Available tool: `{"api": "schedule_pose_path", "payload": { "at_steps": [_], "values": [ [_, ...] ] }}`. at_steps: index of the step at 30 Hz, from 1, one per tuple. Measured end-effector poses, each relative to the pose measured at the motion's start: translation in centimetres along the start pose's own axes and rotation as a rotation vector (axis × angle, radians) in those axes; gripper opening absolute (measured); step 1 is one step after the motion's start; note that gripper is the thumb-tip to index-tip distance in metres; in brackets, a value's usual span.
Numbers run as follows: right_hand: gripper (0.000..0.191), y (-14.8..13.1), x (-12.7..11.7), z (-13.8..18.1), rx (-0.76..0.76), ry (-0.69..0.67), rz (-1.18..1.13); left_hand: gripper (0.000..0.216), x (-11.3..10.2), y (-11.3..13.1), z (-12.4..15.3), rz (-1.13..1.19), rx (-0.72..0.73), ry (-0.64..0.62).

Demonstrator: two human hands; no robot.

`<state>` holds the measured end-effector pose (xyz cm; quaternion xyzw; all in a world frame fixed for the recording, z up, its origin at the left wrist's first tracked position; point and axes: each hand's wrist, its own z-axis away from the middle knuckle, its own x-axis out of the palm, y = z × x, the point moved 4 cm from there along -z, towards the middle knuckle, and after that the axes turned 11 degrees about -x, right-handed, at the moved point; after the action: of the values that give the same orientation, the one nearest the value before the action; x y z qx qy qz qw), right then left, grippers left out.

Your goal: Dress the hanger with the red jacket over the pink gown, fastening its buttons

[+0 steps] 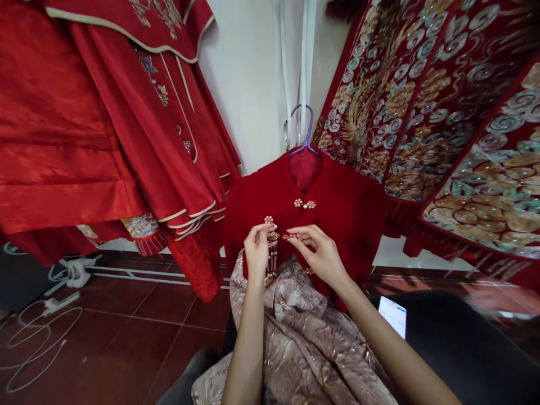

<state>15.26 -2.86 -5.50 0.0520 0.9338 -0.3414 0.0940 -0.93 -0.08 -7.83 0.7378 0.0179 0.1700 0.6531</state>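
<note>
A dark red velvet jacket hangs in front of me on a purple hanger. My left hand pinches a gold-and-pearl beaded fastener on the jacket's front, from which bead tassels dangle. Facing it, the fingers of my right hand are closed on a small beaded button loop. A small gap shows between the two pieces. Higher up, near the collar, a pair of flower-shaped pearl buttons is joined. A shiny beige patterned fabric lies below my hands.
Red embroidered garments hang at the left, and a heavily sequinned one at the right. A phone rests on a black seat. White cables and a power strip lie on the tiled floor.
</note>
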Motion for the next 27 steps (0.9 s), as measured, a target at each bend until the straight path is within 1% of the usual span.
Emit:
{"api": "schedule_pose_path", "payload": {
  "at_steps": [4,8,14,19,23,27],
  "values": [
    [0.020,1.7,0.7,-1.9,-0.039,0.005,0.086,0.032,0.2,0.1,0.0,0.014,0.005,-0.004],
    [0.021,2.3,1.6,-2.2,-0.052,0.028,0.092,0.031,0.3,-0.1,0.1,0.010,0.012,-0.009],
    [0.022,2.6,2.2,-2.4,-0.047,0.041,0.072,0.029,0.3,-0.4,0.1,0.020,0.016,0.006],
    [0.022,2.7,2.5,-2.9,-0.051,0.018,0.061,0.029,0.3,-0.3,0.2,-0.007,0.042,0.015],
    [0.022,2.7,2.9,-3.2,-0.057,0.011,0.057,0.030,0.3,-0.3,0.0,-0.043,0.111,0.022],
    [0.021,2.3,3.2,-3.3,-0.079,-0.009,0.068,0.026,-0.1,-0.4,-0.2,-0.056,0.164,0.079]
  ]
}}
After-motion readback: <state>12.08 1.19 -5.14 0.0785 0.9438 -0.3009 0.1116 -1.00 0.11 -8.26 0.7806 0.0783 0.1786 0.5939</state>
